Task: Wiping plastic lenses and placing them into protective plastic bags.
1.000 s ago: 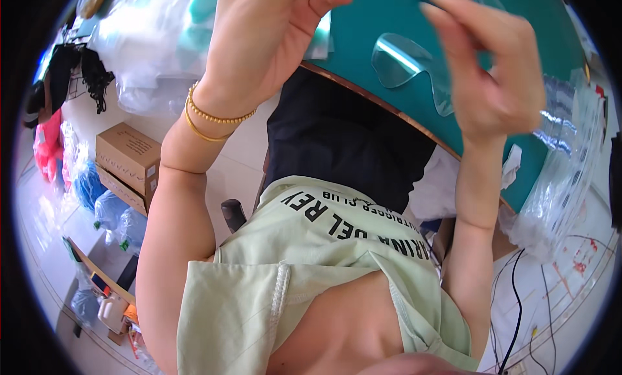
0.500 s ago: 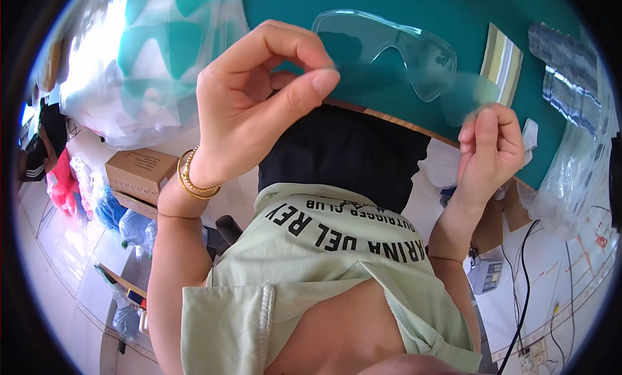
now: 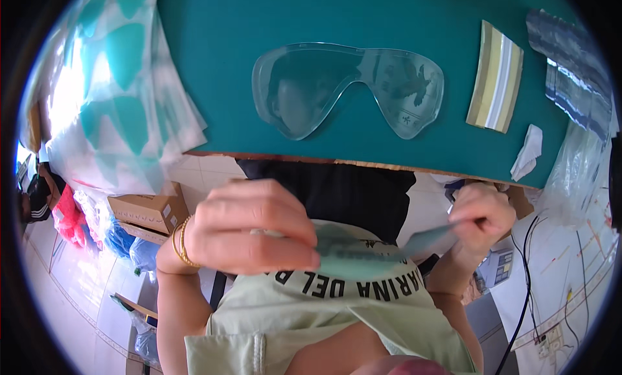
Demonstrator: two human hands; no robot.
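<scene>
A: Where is the thin film?
B: Off the near edge of the table, stretched between the person's hands in front of the pale green shirt. The left hand grips one end, its thumb mostly hidden; the right hand pinches the other, fingers curled tight.
A: And on the table?
B: A clear goggle-shaped lens lies by the middle of the near edge, apart from both hands. A striped pad is to its right, a white tissue by the near right corner. See-through sheets overhang the near edge's left end.
A: What could go wrong?
B: The film curves, so an uneven pull might crease it or slip an end free. Brushing the shirt could leave lint on it. The lens could be knocked if a forearm swept low.
</scene>
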